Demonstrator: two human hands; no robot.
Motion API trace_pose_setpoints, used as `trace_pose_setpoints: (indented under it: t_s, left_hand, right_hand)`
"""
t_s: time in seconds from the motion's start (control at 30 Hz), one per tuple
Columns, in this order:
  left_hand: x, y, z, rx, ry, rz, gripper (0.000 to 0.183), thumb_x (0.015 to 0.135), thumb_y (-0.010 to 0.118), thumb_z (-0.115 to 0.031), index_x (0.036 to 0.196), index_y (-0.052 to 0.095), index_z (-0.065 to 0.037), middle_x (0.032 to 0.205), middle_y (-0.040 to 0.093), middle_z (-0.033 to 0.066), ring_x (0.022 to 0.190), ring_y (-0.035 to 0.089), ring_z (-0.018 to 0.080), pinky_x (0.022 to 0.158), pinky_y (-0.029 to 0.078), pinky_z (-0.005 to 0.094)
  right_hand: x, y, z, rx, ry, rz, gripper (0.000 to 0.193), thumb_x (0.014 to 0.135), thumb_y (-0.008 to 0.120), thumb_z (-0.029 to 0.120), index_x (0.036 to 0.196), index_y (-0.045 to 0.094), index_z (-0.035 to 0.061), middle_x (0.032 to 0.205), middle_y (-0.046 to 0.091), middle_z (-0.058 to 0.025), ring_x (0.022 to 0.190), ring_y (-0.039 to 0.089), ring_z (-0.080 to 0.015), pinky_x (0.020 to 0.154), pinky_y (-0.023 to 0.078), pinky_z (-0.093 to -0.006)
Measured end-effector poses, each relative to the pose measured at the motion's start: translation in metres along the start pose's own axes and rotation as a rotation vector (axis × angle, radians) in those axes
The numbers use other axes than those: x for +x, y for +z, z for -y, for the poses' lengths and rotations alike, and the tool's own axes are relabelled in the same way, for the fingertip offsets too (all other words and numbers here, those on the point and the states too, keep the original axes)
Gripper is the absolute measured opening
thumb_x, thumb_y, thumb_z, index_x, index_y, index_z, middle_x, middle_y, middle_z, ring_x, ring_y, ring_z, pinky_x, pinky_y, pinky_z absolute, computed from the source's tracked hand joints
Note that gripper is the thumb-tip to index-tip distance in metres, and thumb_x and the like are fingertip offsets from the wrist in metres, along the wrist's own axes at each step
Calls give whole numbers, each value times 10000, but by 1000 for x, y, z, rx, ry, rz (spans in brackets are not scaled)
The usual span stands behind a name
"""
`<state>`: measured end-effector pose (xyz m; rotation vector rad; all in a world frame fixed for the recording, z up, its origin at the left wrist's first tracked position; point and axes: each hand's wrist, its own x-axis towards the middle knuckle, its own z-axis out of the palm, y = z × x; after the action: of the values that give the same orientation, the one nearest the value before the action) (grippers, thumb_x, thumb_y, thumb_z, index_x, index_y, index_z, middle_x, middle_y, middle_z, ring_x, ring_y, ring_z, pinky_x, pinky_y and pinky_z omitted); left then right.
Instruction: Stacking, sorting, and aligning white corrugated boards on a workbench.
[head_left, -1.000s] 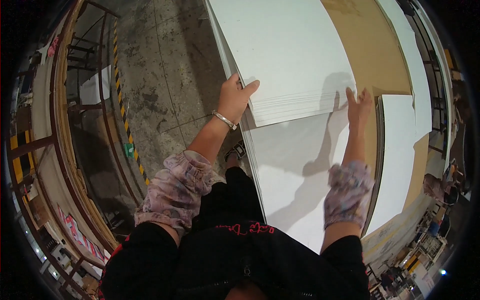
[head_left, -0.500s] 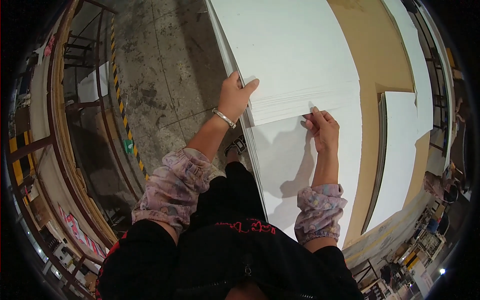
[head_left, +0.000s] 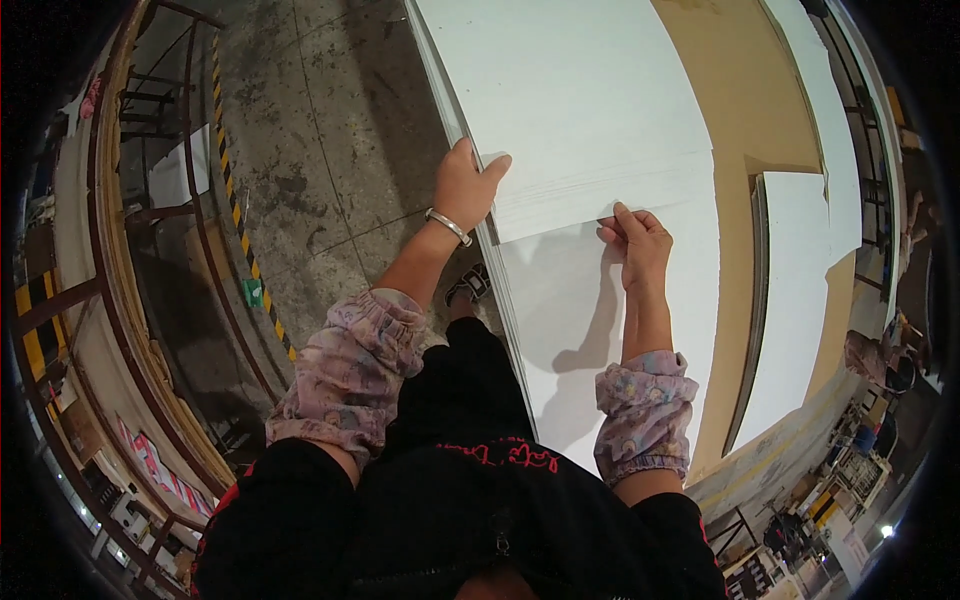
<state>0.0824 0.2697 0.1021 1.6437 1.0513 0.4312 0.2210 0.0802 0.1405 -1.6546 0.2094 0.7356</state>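
Note:
A stack of large white sheets (head_left: 590,90), paper or thin board, lies in front of me on more white sheets (head_left: 560,290). The upper sheets' near edges are slightly stepped, showing as fine lines. At the stack's left edge, my left hand (head_left: 465,190) is closed round the side, thumb on top and fingers partly hidden beyond the edge. My right hand (head_left: 638,245) pinches the near edge of the upper sheets between thumb and fingers. How many sheets it holds cannot be made out.
Brown board (head_left: 735,120) lies under the stack's right side, with another white-topped stack (head_left: 795,300) on it. On the left runs a metal rack (head_left: 105,250) beside a concrete floor (head_left: 300,130) with yellow-black striped tape (head_left: 237,200). A person's sleeve (head_left: 875,358) shows at far right.
The stepped near edges of the upper sheets look closer together and fainter than before. My right hand has shifted slightly while keeping its pinch; my left hand stays at the side edge.

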Motion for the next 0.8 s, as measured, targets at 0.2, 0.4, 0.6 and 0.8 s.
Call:
trace_pose_setpoints:
  t_s: [0.2, 0.4, 0.6, 0.8]
  left_hand:
    - [2, 0, 12, -35, 82, -8, 343, 732, 723, -240, 780, 510, 24, 681, 549, 157, 622, 539, 282, 596, 436, 397]
    - [-4, -6, -14, 161, 43, 29, 356, 728, 733, -241, 771, 505, 29, 666, 552, 155, 604, 540, 272, 591, 442, 391]
    - [2, -4, 0, -28, -43, 93, 333, 749, 728, -210, 807, 524, 47, 708, 586, 150, 630, 580, 215, 590, 460, 335]
    - [-2, -7, -16, -284, -125, 177, 233, 822, 666, -125, 907, 549, 57, 737, 634, 78, 607, 599, 133, 520, 479, 285]
  right_hand:
    - [-1, 1, -1, 14, -9, -1, 153, 816, 674, 90, 760, 569, -6, 690, 618, -104, 582, 605, -153, 575, 523, -246]
    - [4, -5, -8, 39, -17, 0, 156, 821, 674, 102, 772, 570, -5, 703, 625, -108, 601, 618, -156, 594, 537, -242]
    - [1, -7, -11, 76, -38, 20, 126, 830, 659, 71, 841, 563, -9, 734, 635, -113, 619, 627, -162, 599, 545, -243]
    - [-9, -6, -16, 177, -125, -57, 302, 836, 626, 12, 1084, 466, -53, 805, 637, -126, 670, 635, -170, 601, 556, -263]
